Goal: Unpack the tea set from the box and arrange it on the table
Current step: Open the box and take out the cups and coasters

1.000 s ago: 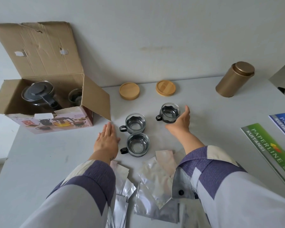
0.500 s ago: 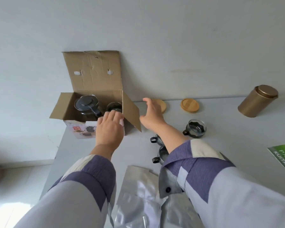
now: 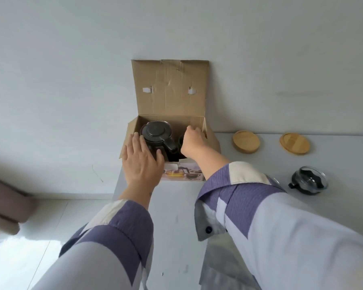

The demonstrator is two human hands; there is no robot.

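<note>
Flat, empty left hand [image 3: 142, 164] steadies the brown cardboard box [image 3: 170, 95]; right hand [image 3: 192, 141] dips inside (grip unseen), so lift straight up.

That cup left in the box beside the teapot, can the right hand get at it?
Probably yes. The box is open on top, and the right hand is over the dark cup, right of the teapot. Nothing blocks it, though the cup is mostly hidden.

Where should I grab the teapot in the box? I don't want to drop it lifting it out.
Grip the teapot by its black handle, which sticks out toward the front right. Come straight down from above, since the box walls close every side and only the top is open. The left hand at the pot's left side could likely steady the body as it rises.
</note>
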